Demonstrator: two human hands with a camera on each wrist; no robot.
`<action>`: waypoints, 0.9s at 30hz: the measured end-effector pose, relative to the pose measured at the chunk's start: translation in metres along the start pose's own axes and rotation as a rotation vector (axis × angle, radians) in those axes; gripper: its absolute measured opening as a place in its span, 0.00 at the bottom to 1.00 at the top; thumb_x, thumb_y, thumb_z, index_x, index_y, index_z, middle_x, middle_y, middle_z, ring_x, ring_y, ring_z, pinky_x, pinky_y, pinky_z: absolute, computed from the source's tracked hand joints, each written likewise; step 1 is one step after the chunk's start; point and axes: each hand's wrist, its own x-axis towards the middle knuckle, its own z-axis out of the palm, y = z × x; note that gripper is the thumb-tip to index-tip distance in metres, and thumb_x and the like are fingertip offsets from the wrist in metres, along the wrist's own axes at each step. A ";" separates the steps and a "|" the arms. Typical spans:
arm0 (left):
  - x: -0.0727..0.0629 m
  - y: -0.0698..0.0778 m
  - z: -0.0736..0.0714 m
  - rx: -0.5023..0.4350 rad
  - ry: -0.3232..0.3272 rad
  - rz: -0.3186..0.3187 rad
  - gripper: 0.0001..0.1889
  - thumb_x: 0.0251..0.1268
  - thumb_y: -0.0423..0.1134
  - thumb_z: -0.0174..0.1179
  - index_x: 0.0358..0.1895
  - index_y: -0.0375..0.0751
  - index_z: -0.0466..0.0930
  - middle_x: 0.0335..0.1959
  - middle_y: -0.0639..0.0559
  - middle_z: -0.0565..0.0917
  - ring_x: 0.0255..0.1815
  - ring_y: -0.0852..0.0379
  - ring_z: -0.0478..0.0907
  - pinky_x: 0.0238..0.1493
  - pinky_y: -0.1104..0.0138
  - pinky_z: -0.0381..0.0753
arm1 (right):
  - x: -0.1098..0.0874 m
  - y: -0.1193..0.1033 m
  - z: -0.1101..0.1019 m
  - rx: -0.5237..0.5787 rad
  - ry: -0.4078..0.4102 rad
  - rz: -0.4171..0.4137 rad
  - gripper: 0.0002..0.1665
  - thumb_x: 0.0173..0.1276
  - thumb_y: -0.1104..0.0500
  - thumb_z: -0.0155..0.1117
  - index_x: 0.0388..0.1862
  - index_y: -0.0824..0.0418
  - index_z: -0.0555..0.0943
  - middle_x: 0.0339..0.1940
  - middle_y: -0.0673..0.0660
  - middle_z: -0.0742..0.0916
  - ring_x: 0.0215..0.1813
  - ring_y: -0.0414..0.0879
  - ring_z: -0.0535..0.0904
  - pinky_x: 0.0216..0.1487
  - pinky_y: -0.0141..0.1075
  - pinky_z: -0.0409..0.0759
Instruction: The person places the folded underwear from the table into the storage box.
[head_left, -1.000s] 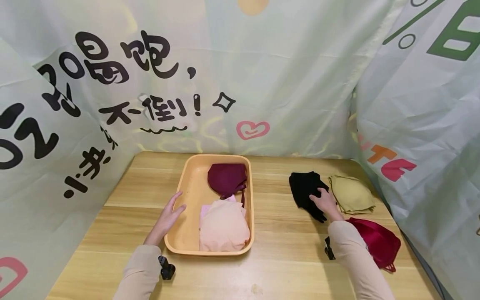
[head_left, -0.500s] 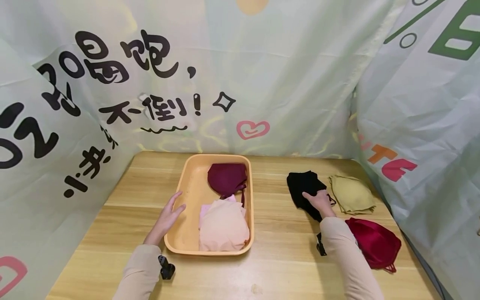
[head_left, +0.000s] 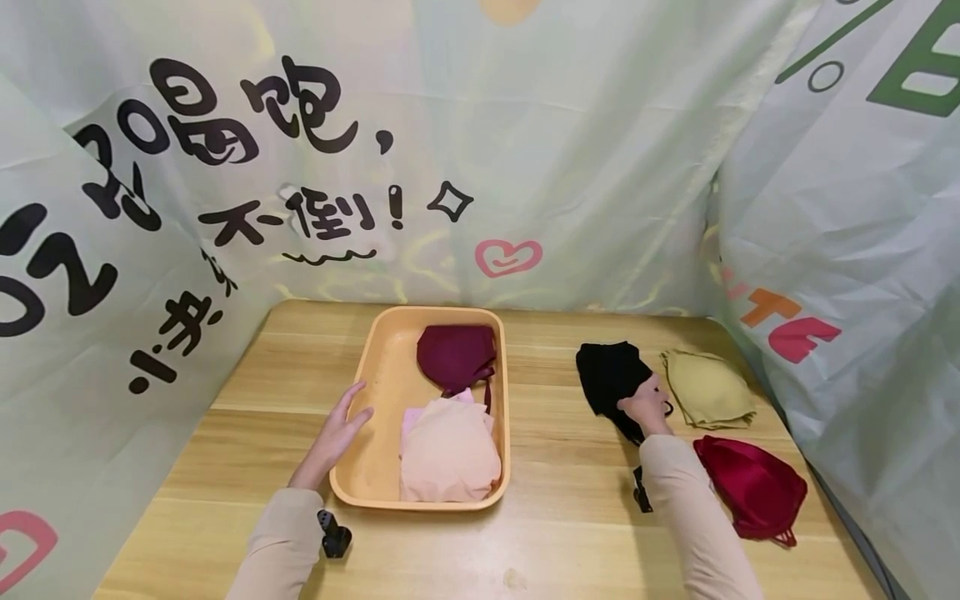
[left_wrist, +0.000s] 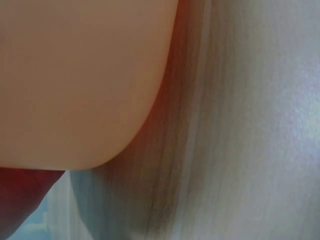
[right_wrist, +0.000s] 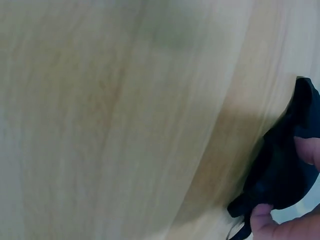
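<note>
My right hand [head_left: 648, 403] pinches the near right side of a folded black bra [head_left: 609, 373] on the table. In the right wrist view, thumb and finger press into the black bra [right_wrist: 281, 172], whose thin strap trails at the bottom. My left hand [head_left: 335, 437] rests with spread, relaxed fingers at the left rim of an orange plastic tray [head_left: 420, 506]. The left wrist view is mostly filled by the tray's outer wall [left_wrist: 80, 85]. Inside the tray lie a folded maroon bra [head_left: 453, 354] and, nearer me, folded peach garments [head_left: 450, 454] over a pink one [head_left: 410, 418].
Right of the black bra sits a folded mustard-yellow garment [head_left: 708, 388]. A shiny red bra [head_left: 753, 487] with straps lies beside my right forearm. Printed fabric sheets [head_left: 600, 167] enclose the wooden table [head_left: 555, 533] at the back and sides.
My right hand has shifted slightly left over the black bra, and its fingers have curled in on the edge. My left hand and the tray have stayed in place.
</note>
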 end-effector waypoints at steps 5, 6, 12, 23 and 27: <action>0.002 0.000 0.002 -0.005 -0.008 -0.001 0.30 0.68 0.38 0.47 0.70 0.37 0.49 0.72 0.37 0.49 0.71 0.37 0.40 0.68 0.43 0.41 | -0.001 0.003 -0.004 0.135 -0.032 -0.027 0.55 0.59 0.70 0.52 0.69 0.66 0.23 0.67 0.81 0.41 0.67 0.75 0.41 0.63 0.60 0.53; 0.002 -0.001 0.002 -0.008 -0.009 -0.001 0.30 0.68 0.38 0.47 0.70 0.37 0.49 0.72 0.37 0.49 0.71 0.37 0.40 0.68 0.43 0.40 | -0.001 0.003 -0.004 0.168 -0.039 -0.035 0.55 0.59 0.70 0.51 0.69 0.66 0.23 0.68 0.79 0.41 0.68 0.73 0.40 0.64 0.59 0.53; 0.002 -0.001 0.002 -0.016 -0.005 0.004 0.30 0.68 0.38 0.47 0.70 0.37 0.49 0.72 0.36 0.48 0.71 0.37 0.40 0.68 0.44 0.40 | 0.000 0.004 -0.006 0.320 -0.058 -0.047 0.50 0.60 0.67 0.51 0.72 0.65 0.32 0.71 0.72 0.43 0.70 0.68 0.40 0.67 0.58 0.48; 0.000 -0.002 0.001 -0.009 0.000 -0.007 0.29 0.68 0.37 0.47 0.69 0.37 0.50 0.71 0.36 0.48 0.71 0.37 0.41 0.68 0.44 0.41 | -0.008 0.006 -0.002 0.551 -0.118 -0.036 0.45 0.63 0.68 0.49 0.74 0.51 0.41 0.73 0.68 0.46 0.24 0.41 0.70 0.19 0.29 0.65; 0.001 -0.001 0.001 -0.014 -0.008 -0.005 0.29 0.68 0.37 0.47 0.69 0.36 0.49 0.71 0.36 0.48 0.72 0.38 0.40 0.68 0.44 0.41 | -0.012 0.005 -0.003 0.662 -0.126 -0.035 0.42 0.65 0.67 0.49 0.73 0.49 0.47 0.73 0.66 0.49 0.13 0.33 0.52 0.11 0.26 0.55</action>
